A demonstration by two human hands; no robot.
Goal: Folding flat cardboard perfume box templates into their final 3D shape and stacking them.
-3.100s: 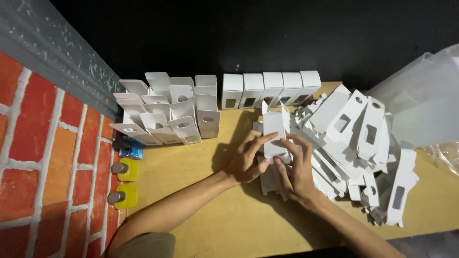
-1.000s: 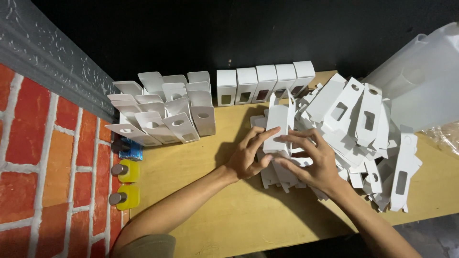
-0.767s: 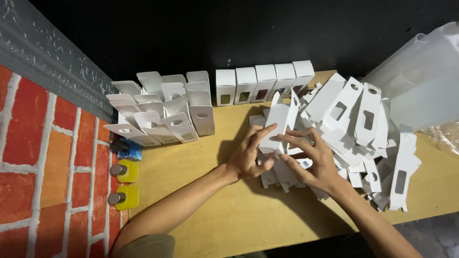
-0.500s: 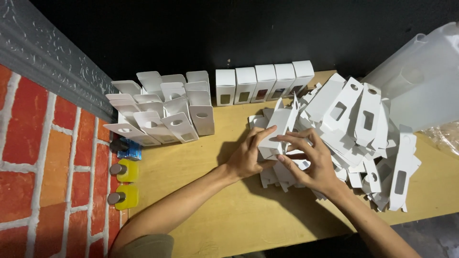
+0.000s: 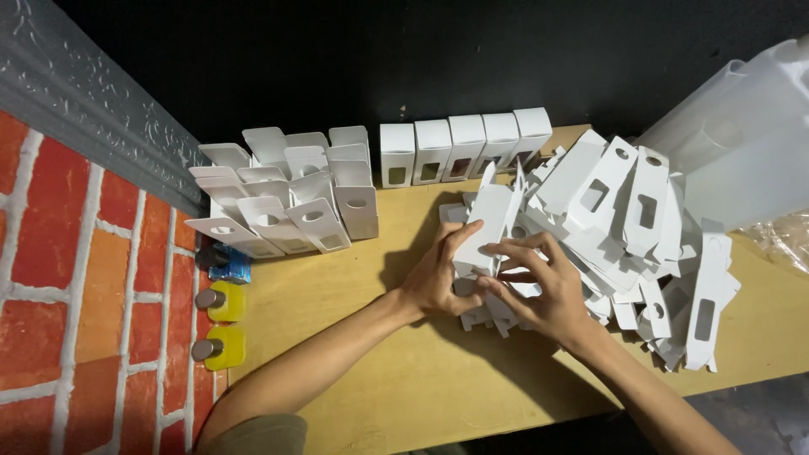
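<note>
1. Head view: the left hand (image 5: 438, 282) and the right hand (image 5: 539, 291) meet over a wooden table (image 5: 354, 337), both closed around one white carton (image 5: 489, 223).
2. The left hand's fingers (image 5: 462, 240) curl against the carton's left face, thumb beneath; the grip is snug, not fully fisted.
3. The right hand's fingers (image 5: 514, 251) bend onto the carton's lower right edge, partly spread; whether the thumb presses on the carton cannot be told.
4. The carton tilts away from the person, its open top flaps pointing to the far wall, its lower end between the two hands.
5. Just right of the hands lies a heap of flat cartons (image 5: 649, 244), touching the right hand.
6. Far left stand opened cartons (image 5: 286, 202); beside them a row of closed cartons (image 5: 459, 147).
7. Small bottles (image 5: 215, 299) lie at the brick wall (image 5: 84, 278).
</note>
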